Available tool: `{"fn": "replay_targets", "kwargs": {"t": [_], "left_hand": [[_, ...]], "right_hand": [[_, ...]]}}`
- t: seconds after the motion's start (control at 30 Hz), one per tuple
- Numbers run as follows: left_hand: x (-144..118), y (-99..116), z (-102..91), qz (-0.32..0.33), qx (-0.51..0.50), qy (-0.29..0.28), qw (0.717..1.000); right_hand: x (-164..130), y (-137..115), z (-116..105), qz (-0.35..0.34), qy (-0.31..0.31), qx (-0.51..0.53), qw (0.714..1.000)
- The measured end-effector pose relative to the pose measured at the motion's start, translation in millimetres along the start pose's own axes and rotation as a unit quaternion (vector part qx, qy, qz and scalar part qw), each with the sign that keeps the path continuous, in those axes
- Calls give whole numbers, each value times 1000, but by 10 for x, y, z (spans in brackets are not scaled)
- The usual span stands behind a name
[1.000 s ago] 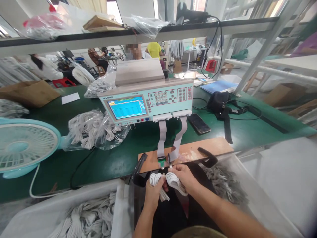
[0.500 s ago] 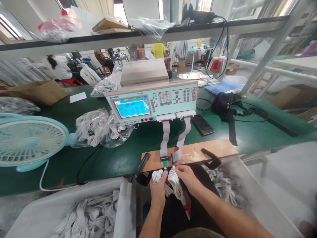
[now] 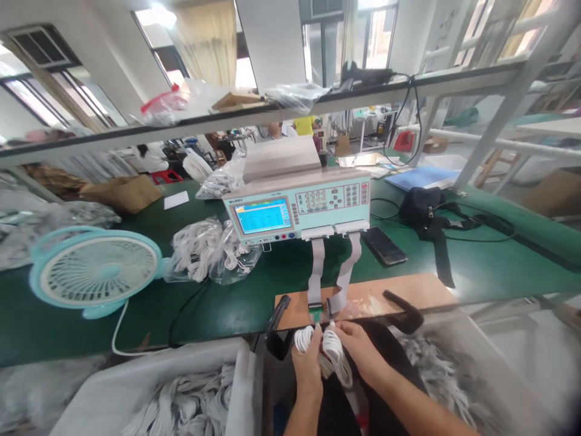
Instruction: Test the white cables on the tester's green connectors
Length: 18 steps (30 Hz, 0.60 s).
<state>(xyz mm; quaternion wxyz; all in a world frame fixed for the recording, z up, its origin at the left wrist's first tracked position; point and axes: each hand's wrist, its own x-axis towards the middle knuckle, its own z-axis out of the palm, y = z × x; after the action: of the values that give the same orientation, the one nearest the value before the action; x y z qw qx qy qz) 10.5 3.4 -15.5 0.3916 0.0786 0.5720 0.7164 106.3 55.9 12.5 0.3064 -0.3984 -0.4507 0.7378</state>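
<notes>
A coiled white cable (image 3: 336, 356) hangs between my two hands, its ends near the small green circuit board (image 3: 316, 313) at the bench edge. My left hand (image 3: 309, 358) is closed on one end of the cable, its thumb over the connector below the board. With fingers pinched, my right hand (image 3: 358, 346) grips the other end, beside the second connector. Two grey ribbon cables (image 3: 316, 272) run from the board area up to the cable tester (image 3: 299, 206), whose blue screen is lit. The plugs themselves are partly hidden by my fingers.
A wooden strip (image 3: 363, 297) lies along the bench edge between black clamps (image 3: 278, 330). A turquoise fan (image 3: 97, 272) and bagged cables (image 3: 200, 248) stand left; a phone (image 3: 385, 246) and black pouch (image 3: 422, 209) lie right. White bins (image 3: 240, 357) of cables flank my legs.
The view has tilted up and turned a little left, so everything sits lower and further right. Both hands keep their hold on the cable at the connectors.
</notes>
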Motion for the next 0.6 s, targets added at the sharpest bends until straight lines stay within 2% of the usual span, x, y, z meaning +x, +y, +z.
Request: {"fn": "replay_targets", "kwargs": {"t": [0.13, 0.3, 0.6], "left_hand": [[-4, 88, -4, 13, 27, -35, 999], [-1, 126, 11, 6, 12, -51, 999], [70, 61, 6, 13, 13, -33, 999]], "right_hand": [[10, 54, -13, -11, -9, 12, 1000], [32, 94, -14, -14, -19, 46, 999], [33, 100, 42, -15, -5, 55, 998]]}}
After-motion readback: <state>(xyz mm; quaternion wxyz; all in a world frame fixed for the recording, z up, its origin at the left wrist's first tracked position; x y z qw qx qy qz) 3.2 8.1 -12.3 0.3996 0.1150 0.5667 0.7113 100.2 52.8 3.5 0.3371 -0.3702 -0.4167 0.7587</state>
